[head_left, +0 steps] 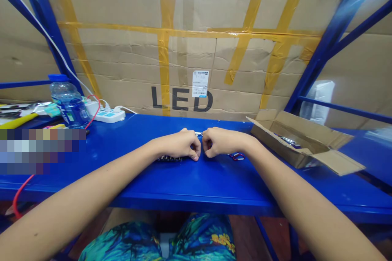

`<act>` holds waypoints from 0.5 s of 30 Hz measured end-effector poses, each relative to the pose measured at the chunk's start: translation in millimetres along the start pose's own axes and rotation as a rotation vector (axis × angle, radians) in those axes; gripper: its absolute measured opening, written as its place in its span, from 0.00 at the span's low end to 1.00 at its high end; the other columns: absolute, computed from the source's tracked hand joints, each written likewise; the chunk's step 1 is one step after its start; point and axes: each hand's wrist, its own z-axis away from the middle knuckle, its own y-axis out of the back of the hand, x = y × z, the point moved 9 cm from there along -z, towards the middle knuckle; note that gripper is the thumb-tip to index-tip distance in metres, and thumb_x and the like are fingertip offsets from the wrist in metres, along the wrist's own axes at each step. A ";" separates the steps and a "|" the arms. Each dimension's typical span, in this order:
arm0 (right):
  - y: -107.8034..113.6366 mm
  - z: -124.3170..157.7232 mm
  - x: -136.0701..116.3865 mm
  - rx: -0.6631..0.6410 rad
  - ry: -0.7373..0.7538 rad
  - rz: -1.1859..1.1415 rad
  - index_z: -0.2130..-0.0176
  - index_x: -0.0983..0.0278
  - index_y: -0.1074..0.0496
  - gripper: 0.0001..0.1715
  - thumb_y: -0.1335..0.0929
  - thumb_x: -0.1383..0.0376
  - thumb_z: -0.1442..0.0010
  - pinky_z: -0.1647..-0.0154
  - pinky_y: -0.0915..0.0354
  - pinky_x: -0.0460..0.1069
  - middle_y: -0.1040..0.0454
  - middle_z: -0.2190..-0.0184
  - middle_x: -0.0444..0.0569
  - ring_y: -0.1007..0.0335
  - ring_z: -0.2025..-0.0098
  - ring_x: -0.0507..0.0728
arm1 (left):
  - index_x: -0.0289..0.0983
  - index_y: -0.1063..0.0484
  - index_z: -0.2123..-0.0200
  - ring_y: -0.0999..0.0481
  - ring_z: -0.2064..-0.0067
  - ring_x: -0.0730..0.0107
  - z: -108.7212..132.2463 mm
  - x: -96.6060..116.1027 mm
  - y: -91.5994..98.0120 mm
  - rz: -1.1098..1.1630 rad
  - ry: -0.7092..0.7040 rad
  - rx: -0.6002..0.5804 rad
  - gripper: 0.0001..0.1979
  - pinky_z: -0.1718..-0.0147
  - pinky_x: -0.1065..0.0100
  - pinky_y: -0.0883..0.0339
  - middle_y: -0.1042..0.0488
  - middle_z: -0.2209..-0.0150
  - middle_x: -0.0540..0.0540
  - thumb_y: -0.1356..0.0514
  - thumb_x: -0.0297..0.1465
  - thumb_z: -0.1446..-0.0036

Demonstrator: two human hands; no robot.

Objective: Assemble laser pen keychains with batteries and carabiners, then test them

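Observation:
My left hand (185, 143) is closed with its fingers curled, just above the blue tabletop. My right hand (219, 140) faces it knuckle to knuckle, also closed. A thin silver metal piece (199, 133) spans the small gap between the two hands; its ends are hidden by my fingers. Something red (210, 144) shows inside the curl of my right hand, too covered to name. Under my left wrist lies a dark strip with shiny metal bits (170, 158), partly hidden. A red carabiner-like loop (238, 156) lies beside my right wrist.
An open cardboard box (301, 155) with metal items inside stands at right. At left are a blue-capped bottle (69, 104), a white power strip (110, 115) and a red cable (21, 193). A large cardboard sheet (128, 61) closes off the back of the blue table (183, 191).

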 end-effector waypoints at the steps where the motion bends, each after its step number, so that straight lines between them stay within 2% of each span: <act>1: -2.8 -0.8 -1.6 -0.016 0.001 0.010 0.73 0.62 0.25 0.03 0.30 0.68 0.55 0.75 0.44 0.47 0.24 0.74 0.44 0.33 0.74 0.52 | 0.42 0.21 0.71 0.28 0.56 0.61 -0.4 1.8 -1.7 -0.022 -0.017 -0.003 0.02 0.50 0.60 0.47 0.20 0.67 0.50 0.35 0.31 0.47; 6: -14.9 -2.1 -11.1 -0.099 0.021 -0.004 0.69 0.63 0.23 0.08 0.30 0.68 0.55 0.78 0.45 0.46 0.24 0.74 0.43 0.34 0.76 0.52 | 0.44 0.19 0.68 0.32 0.54 0.58 -1.4 2.6 1.2 -0.096 -0.067 0.032 0.03 0.52 0.58 0.48 0.19 0.65 0.48 0.34 0.34 0.47; 9: -15.8 -1.7 -13.2 -0.129 0.036 -0.010 0.68 0.64 0.23 0.09 0.30 0.67 0.54 0.75 0.42 0.46 0.24 0.72 0.45 0.32 0.73 0.53 | 0.43 0.19 0.67 0.31 0.56 0.60 1.8 -3.0 14.2 -0.088 -0.044 0.105 0.05 0.53 0.60 0.46 0.19 0.66 0.48 0.35 0.34 0.46; 13: -5.4 -0.1 -13.9 -0.081 0.060 -0.019 0.69 0.64 0.23 0.06 0.29 0.66 0.51 0.71 0.41 0.46 0.24 0.72 0.46 0.32 0.71 0.53 | 0.41 0.19 0.66 0.29 0.57 0.62 12.3 -21.7 40.3 -0.135 0.054 0.249 0.07 0.54 0.61 0.44 0.20 0.65 0.48 0.38 0.32 0.44; 15: 3.9 0.0 -19.1 0.017 0.108 -0.032 0.69 0.64 0.23 0.05 0.31 0.68 0.49 0.69 0.40 0.47 0.24 0.72 0.47 0.32 0.70 0.53 | 0.40 0.19 0.67 0.29 0.59 0.63 17.0 -33.5 47.7 -0.185 0.102 0.277 0.07 0.56 0.61 0.42 0.21 0.65 0.47 0.39 0.33 0.45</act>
